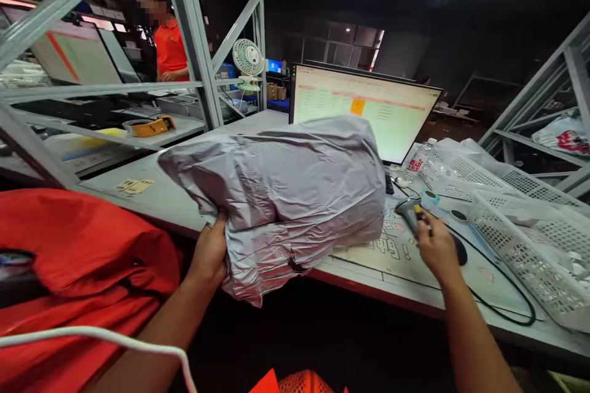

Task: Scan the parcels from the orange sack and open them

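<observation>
My left hand is closed on the lower left edge of a large, crumpled grey plastic mailing bag. The bag looks bulky and is held up over the front of the desk, hiding the lower part of the monitor. A dark tear or mark shows near its lower edge. On the right, my right hand has its fingers curled round a small dark object with a yellow end, whose kind I cannot make out. Right beside these fingers lies a grey handheld barcode scanner; whether they touch it is unclear.
A lit monitor stands behind the bag. White perforated baskets, a plastic bottle and a mouse are on the right. Red fabric hangs at left. A person in orange is beyond the metal frame.
</observation>
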Tool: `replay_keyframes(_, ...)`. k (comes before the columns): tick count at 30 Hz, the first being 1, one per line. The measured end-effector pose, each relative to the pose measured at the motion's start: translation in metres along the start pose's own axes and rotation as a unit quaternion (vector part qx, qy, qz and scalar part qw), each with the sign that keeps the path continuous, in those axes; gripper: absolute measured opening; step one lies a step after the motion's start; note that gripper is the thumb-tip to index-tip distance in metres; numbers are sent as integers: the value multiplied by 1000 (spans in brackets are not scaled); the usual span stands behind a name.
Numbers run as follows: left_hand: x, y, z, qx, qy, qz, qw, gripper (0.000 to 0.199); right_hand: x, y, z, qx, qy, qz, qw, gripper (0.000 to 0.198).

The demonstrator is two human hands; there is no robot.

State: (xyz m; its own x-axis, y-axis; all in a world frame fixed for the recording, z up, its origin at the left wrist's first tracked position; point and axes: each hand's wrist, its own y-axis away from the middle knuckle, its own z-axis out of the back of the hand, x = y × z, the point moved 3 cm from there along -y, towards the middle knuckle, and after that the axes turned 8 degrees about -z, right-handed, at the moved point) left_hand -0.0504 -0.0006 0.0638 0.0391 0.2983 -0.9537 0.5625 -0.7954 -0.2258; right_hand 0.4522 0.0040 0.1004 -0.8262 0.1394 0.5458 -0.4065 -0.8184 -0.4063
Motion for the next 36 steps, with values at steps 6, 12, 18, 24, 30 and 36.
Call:
replay_keyframes(6,-2,13,-3,-66,-137,-105,983,47,127,41,46,76,-90,260,958,52)
replay_keyframes(12,-23,15,-18,-47,-175,-145,973,42,235,88,19,179,87,409,891,40)
replay_keyframes(18,-24,20,-24,-50,-168,-169,970,39,283,126,3,166,197,494,831,64)
replay_keyframes(24,-21,5,3,-84,-200,-199,956,49,196,41,-14,130,277,343,888,63)
replay_keyframes(30,10,-31,24,-30,-260,-126,957,50,39,-23,-20,135,366,80,918,60)
replay_keyframes(36,26,-43,24,102,-355,-67,927,44,8,17,-63,170,345,98,918,56)
